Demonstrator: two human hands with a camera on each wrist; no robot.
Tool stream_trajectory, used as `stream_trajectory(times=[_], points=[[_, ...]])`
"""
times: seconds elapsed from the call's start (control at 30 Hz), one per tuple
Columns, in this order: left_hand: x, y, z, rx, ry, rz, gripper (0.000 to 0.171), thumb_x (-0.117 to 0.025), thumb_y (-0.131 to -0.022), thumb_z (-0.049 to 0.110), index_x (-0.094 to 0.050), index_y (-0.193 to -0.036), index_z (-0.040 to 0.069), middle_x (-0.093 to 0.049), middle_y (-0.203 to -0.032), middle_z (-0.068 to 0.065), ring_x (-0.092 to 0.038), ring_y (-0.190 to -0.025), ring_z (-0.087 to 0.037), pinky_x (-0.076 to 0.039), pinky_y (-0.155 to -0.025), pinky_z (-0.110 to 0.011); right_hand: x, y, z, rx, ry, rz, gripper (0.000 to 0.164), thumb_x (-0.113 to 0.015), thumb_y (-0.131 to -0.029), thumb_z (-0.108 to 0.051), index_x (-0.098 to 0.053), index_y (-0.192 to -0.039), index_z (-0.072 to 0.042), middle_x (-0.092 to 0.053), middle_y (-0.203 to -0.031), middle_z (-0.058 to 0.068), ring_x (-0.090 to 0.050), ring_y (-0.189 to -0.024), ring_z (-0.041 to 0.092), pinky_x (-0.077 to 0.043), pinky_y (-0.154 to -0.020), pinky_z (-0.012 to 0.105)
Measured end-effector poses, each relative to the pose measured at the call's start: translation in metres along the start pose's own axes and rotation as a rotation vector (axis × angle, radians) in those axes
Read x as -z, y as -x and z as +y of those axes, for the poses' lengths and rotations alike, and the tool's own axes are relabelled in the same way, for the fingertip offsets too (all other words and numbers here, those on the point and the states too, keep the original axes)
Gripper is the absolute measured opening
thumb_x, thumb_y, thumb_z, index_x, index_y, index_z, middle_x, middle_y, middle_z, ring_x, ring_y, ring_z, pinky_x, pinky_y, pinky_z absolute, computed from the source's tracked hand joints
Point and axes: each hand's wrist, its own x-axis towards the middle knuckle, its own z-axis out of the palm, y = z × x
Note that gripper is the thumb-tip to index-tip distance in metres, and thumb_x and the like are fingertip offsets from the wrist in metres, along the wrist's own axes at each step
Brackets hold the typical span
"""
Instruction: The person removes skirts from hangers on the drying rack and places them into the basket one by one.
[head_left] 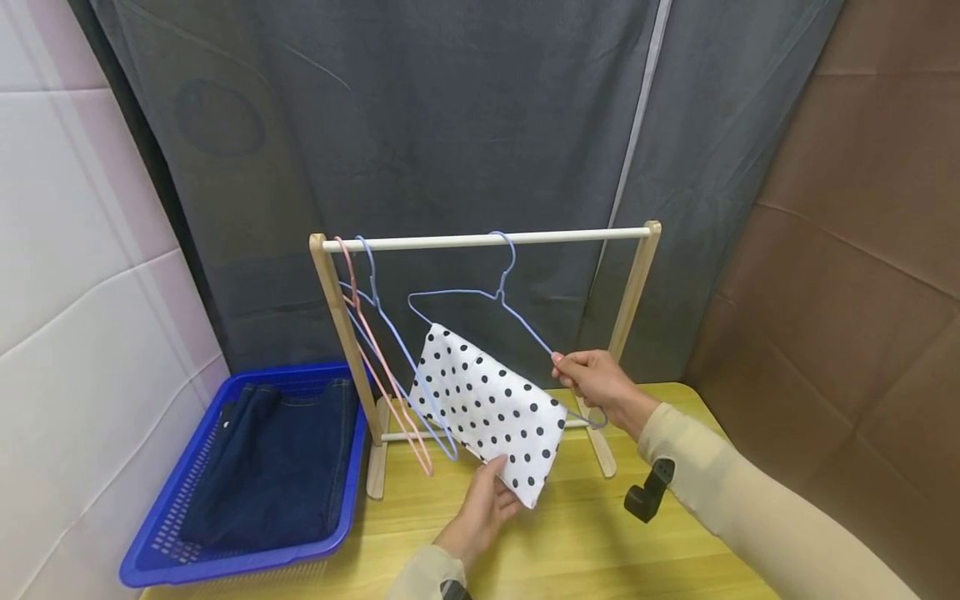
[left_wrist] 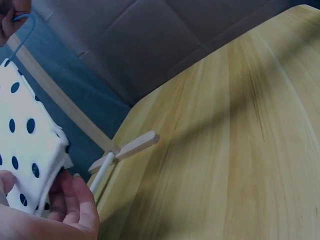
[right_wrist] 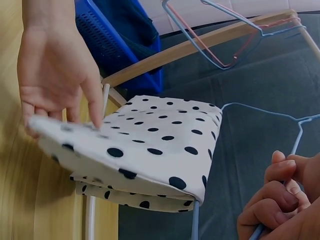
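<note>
A folded white cloth with black dots [head_left: 487,396] hangs over the lower bar of a blue hanger [head_left: 459,292], which is hooked on the rack's white rail [head_left: 570,237]. My right hand [head_left: 600,385] pinches the hanger's right shoulder wire. At the cloth's lower edge, my left hand [head_left: 480,510] holds it with the thumb in front and the fingers behind. The left wrist view shows those fingers [left_wrist: 75,200] under the cloth's corner. In the right wrist view the cloth [right_wrist: 167,132] drapes in layers over the bar, tilted.
A pink hanger [head_left: 378,333] and another blue hanger [head_left: 405,346] hang at the rack's left end. Left of the rack, a blue basket [head_left: 247,560] holds folded dark denim [head_left: 277,467]. The rack's wooden feet [head_left: 596,442] stand on the yellow wooden table [head_left: 585,542].
</note>
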Motion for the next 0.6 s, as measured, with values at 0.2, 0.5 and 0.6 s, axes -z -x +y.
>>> stream_trajectory(times=[0.2, 0.5, 0.6], points=[[0.006, 0.004, 0.009, -0.015, 0.096, 0.014, 0.043, -0.046, -0.099, 0.046, -0.052, -0.126, 0.014, -0.072, -0.100, 0.012, -0.066, -0.091, -0.005, -0.054, -0.083, -0.023, 0.002, 0.001, -0.002, -0.018, 0.004, -0.010, 0.032, -0.051, -0.100, -0.036, -0.063, -0.085, -0.010, -0.048, -0.061, -0.008, -0.030, -0.051, 0.006, -0.024, -0.045, 0.019], [0.008, 0.014, 0.040, -0.105, 0.276, 0.037, 0.033, -0.048, -0.100, 0.026, -0.042, -0.130, 0.013, -0.069, -0.103, 0.016, -0.066, -0.095, 0.000, -0.054, -0.088, -0.018, 0.003, 0.002, -0.003, -0.027, -0.001, -0.021, 0.033, -0.051, -0.100, -0.037, -0.063, -0.085, -0.009, -0.047, -0.063, -0.006, -0.030, -0.051, 0.006, -0.024, -0.045, 0.019], [0.007, 0.019, 0.051, -0.134, 0.316, 0.043, 0.032, -0.048, -0.100, 0.022, -0.039, -0.129, 0.011, -0.068, -0.102, 0.015, -0.066, -0.094, 0.000, -0.054, -0.088, -0.018, 0.003, 0.002, -0.003, -0.025, 0.002, -0.029, 0.033, -0.050, -0.100, -0.037, -0.063, -0.085, -0.010, -0.047, -0.063, -0.007, -0.030, -0.051, 0.006, -0.024, -0.045, 0.019]])
